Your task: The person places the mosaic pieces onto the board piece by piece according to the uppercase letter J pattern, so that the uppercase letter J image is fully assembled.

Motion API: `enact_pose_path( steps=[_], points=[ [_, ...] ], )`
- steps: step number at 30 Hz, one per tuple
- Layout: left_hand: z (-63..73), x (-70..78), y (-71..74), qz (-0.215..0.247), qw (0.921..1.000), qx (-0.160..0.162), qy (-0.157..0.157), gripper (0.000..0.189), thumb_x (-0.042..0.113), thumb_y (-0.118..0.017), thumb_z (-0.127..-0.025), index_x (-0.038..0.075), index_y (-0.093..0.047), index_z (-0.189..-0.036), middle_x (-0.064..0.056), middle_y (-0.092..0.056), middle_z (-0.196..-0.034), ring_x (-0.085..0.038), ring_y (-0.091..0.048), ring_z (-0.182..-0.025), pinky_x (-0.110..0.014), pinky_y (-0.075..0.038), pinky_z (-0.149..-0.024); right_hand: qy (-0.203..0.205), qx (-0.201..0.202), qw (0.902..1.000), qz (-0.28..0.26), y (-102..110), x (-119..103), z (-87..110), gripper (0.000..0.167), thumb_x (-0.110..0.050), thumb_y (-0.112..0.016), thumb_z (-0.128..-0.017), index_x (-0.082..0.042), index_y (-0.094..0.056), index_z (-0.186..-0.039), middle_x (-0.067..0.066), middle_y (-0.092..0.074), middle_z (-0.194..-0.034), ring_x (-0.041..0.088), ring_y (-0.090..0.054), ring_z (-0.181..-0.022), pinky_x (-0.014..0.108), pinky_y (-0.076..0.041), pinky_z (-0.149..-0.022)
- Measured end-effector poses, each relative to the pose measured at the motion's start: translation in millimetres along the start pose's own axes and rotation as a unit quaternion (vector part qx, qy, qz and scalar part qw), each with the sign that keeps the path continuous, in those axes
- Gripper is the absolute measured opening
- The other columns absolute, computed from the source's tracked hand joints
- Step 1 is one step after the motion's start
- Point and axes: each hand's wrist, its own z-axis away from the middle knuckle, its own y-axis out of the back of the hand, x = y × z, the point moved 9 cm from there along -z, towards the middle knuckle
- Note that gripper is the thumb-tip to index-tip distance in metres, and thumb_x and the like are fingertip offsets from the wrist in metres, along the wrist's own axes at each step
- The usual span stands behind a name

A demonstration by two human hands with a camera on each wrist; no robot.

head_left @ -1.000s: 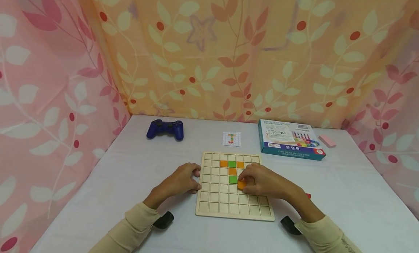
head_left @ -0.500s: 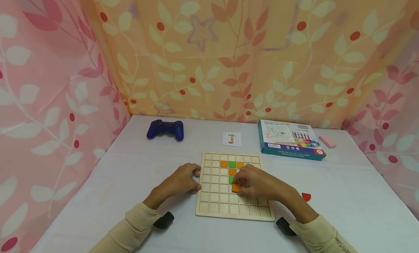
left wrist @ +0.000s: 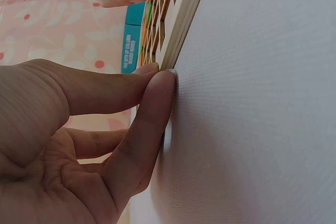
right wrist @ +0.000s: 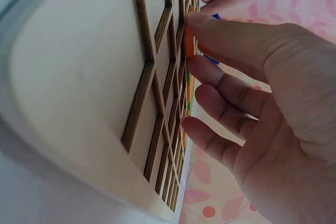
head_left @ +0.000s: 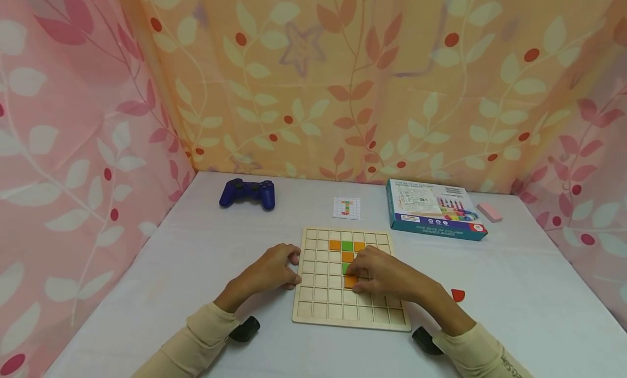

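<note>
A square wooden grid board (head_left: 320, 296) lies on the white table. Set in its cells are orange and green square tiles, among them a green tile (head_left: 347, 246) in the top row and an orange tile (head_left: 347, 256) below it. My right hand (head_left: 384, 272) pinches another orange tile (head_left: 350, 282) between thumb and fingers, at the cell under the lower green tile (head_left: 345, 268). In the right wrist view this orange tile (right wrist: 189, 40) stands on edge-on between thumb and forefinger. My left hand (head_left: 269, 266) holds the board's left edge, thumb and finger tips (left wrist: 167, 80) meeting there.
Right of the board lies a red rounded piece (head_left: 458, 295). Behind it are a small card with a coloured grid pattern (head_left: 346, 208), a flat box (head_left: 433, 209), a pink block (head_left: 490, 211) and a blue game controller (head_left: 247, 194). Patterned curtains stand around the table.
My right hand has moved left with the orange tile, from the column's right side to the cell below the green tile. The red piece shows more fully. My left hand stays put.
</note>
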Motion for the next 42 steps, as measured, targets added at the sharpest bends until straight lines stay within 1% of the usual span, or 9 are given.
enact_pose_path(
  steps=[11, 15, 17, 22, 28, 33, 37, 39, 42],
  points=[
    [-2.1, -1.8, -1.3, -0.004, 1.0000, 0.000, 0.002, 0.064, -0.010, -0.083, -0.084, -0.011, -0.055, -0.142, -0.011, -0.058, -0.112, -0.013, -0.065, -0.072, -0.025, -0.061, -0.063, -0.001, -0.001, 0.9999, -0.011, 3.7, -4.0, 2.8, 0.025, -0.028, -0.082, -0.095, -0.018, -0.080, -0.118, -0.010, -0.072, -0.112, 0.012, -0.057, -0.108, 0.036, -0.056, -0.099],
    [-2.9, -1.4, -1.6, -0.005, 1.0000, 0.001, 0.000, 0.064, -0.009, -0.083, -0.084, -0.011, -0.056, -0.141, -0.010, -0.058, -0.111, -0.013, -0.065, -0.071, -0.025, -0.060, -0.063, -0.013, 0.004, 0.9998, -0.015, 12.8, 1.6, 9.5, 0.026, -0.025, -0.083, -0.094, -0.017, -0.080, -0.119, -0.010, -0.072, -0.109, 0.014, -0.058, -0.105, 0.037, -0.055, -0.096],
    [-2.9, -1.2, -1.7, -0.003, 1.0000, 0.000, 0.000, 0.064, -0.010, -0.083, -0.084, -0.011, -0.055, -0.142, -0.010, -0.058, -0.111, -0.013, -0.065, -0.071, -0.025, -0.061, -0.063, -0.030, 0.010, 0.9992, -0.024, 18.7, 7.1, 15.4, 0.027, -0.024, -0.082, -0.094, -0.016, -0.080, -0.120, -0.009, -0.071, -0.110, 0.015, -0.058, -0.106, 0.038, -0.055, -0.096],
    [-2.3, -1.5, -1.8, -0.002, 1.0000, -0.001, 0.003, 0.065, -0.010, -0.083, -0.084, -0.011, -0.055, -0.142, -0.010, -0.059, -0.111, -0.013, -0.065, -0.071, -0.026, -0.061, -0.063, -0.068, 0.022, 0.9969, -0.033, 32.2, 25.2, 34.5, 0.031, -0.026, -0.082, -0.094, -0.015, -0.077, -0.123, -0.007, -0.071, -0.111, 0.017, -0.059, -0.107, 0.037, -0.058, -0.095],
    [-0.7, -0.7, -0.4, -0.001, 1.0000, -0.001, 0.001, 0.065, -0.009, -0.083, -0.084, -0.011, -0.055, -0.142, -0.011, -0.059, -0.111, -0.013, -0.065, -0.071, -0.026, -0.061, -0.063, -0.100, 0.036, 0.9941, -0.018, 45.1, 49.1, 62.2, 0.035, -0.029, -0.083, -0.094, -0.015, -0.077, -0.125, -0.008, -0.069, -0.109, 0.014, -0.060, -0.104, 0.034, -0.058, -0.092],
    [0.5, 0.0, 0.1, 0.000, 1.0000, -0.001, 0.002, 0.064, -0.009, -0.083, -0.084, -0.011, -0.055, -0.142, -0.011, -0.059, -0.111, -0.013, -0.065, -0.072, -0.026, -0.061, -0.063, -0.144, 0.046, 0.9884, -0.014, 53.0, 73.2, 90.1, 0.034, -0.031, -0.083, -0.093, -0.020, -0.076, -0.124, -0.008, -0.069, -0.109, 0.014, -0.060, -0.103, 0.031, -0.058, -0.089],
    [0.3, -0.6, 0.1, -0.001, 1.0000, 0.000, 0.001, 0.063, -0.009, -0.083, -0.084, -0.011, -0.055, -0.141, -0.011, -0.059, -0.111, -0.012, -0.065, -0.071, -0.026, -0.061, -0.063, -0.169, 0.052, 0.9839, -0.022, 56.5, 90.8, 111.3, 0.036, -0.032, -0.084, -0.092, -0.019, -0.076, -0.124, -0.005, -0.069, -0.110, 0.016, -0.060, -0.104, 0.026, -0.058, -0.083],
    [-0.2, -0.8, -0.1, -0.001, 1.0000, 0.000, -0.002, 0.063, -0.010, -0.083, -0.084, -0.011, -0.055, -0.141, -0.011, -0.059, -0.110, -0.012, -0.066, -0.070, -0.026, -0.061, -0.063, -0.177, 0.057, 0.9823, -0.022, 58.2, 98.3, 120.7, 0.038, -0.032, -0.085, -0.091, -0.017, -0.076, -0.124, -0.004, -0.069, -0.111, 0.018, -0.060, -0.105, 0.027, -0.058, -0.081],
    [-0.7, -0.4, -0.4, 0.000, 1.0000, 0.000, -0.005, 0.063, -0.010, -0.082, -0.084, -0.012, -0.055, -0.141, -0.011, -0.058, -0.110, -0.013, -0.066, -0.070, -0.026, -0.061, -0.063, -0.184, 0.059, 0.9809, -0.016, 60.3, 107.1, 133.1, 0.039, -0.031, -0.085, -0.089, -0.015, -0.076, -0.124, -0.003, -0.070, -0.112, 0.019, -0.061, -0.105, 0.034, -0.058, -0.083]
  ],
)
